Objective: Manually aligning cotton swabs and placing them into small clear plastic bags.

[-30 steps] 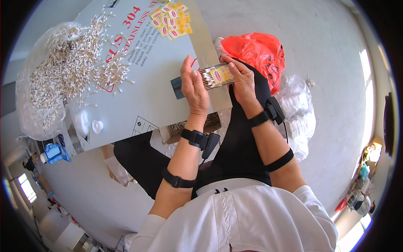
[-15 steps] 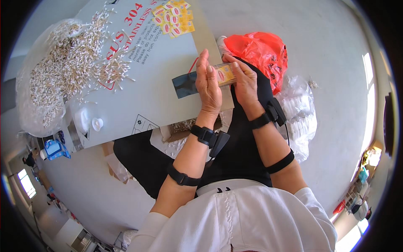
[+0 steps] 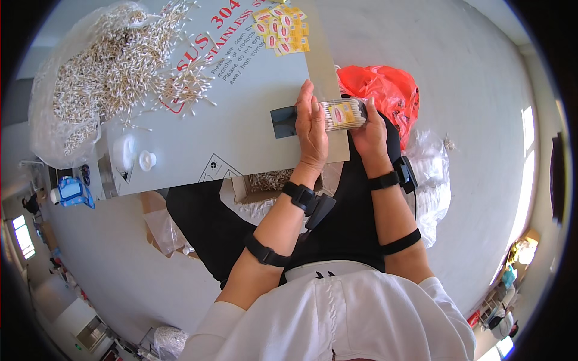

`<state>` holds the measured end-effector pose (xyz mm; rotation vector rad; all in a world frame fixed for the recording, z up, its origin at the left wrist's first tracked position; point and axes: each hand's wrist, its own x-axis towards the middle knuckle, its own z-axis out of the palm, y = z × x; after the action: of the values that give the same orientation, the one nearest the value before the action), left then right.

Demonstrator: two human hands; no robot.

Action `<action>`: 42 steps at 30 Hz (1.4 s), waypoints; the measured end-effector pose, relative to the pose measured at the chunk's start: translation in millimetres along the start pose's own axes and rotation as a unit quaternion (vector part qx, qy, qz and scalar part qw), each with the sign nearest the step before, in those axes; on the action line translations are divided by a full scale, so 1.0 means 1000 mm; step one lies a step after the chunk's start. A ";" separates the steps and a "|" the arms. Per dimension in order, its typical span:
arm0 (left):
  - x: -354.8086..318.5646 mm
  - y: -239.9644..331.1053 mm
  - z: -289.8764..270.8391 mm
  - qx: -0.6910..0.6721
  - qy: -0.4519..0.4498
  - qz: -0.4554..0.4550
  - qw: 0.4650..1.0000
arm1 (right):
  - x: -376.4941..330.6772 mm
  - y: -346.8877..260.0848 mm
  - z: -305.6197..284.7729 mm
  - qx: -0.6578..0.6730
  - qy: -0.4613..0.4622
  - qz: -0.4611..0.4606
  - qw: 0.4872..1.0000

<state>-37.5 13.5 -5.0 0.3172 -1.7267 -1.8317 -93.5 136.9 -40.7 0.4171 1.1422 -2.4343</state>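
A small pack of cotton swabs [image 3: 343,114] with a yellow paper label lies level between my hands, over the table's right edge. My right hand [image 3: 372,133] grips its right end, thumb on top, and most of the fingers are hidden beneath. Upright on edge at the other end, my left hand [image 3: 312,129] has its fingers stretched straight and its palm against the swab tips. Left of that hand, a dark flat piece [image 3: 283,123] lies on the table.
Loose cotton swabs [image 3: 120,66] spill from a clear bag at the far left of the table [image 3: 241,132]. Yellow labels [image 3: 283,33] lie at the back. Nearby are a white spool-like piece [image 3: 147,160], a box of swabs [image 3: 271,180] below the table, and a red bag [image 3: 385,84].
The pack's white swab tips now show beside my left palm, and the pack sits farther into my right hand. The whole view has shifted, with the table appearing farther right.
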 end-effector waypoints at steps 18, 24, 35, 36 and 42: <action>0.002 0.003 0.015 -0.016 -0.063 -0.034 0.997 | -0.006 -0.001 -0.013 0.029 0.017 -0.006 0.999; 0.000 -0.002 0.011 0.061 -0.059 0.000 0.996 | -0.010 0.004 -0.001 -0.141 0.058 -0.113 0.982; 0.021 -0.001 -0.045 0.184 0.037 0.090 0.978 | -0.009 -0.003 -0.008 -0.360 0.156 -0.346 0.852; 0.030 -0.002 -0.071 0.294 0.074 0.134 0.944 | -0.013 -0.006 -0.001 -0.360 0.152 -0.344 0.854; 0.085 0.002 -0.220 0.530 0.189 0.113 0.819 | -0.040 -0.005 0.060 -0.526 -0.060 -0.345 0.775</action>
<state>16.4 -216.2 -12.2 0.7969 -2.1804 -0.4189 -66.7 102.5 17.6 -0.6053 2.6300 -1.7471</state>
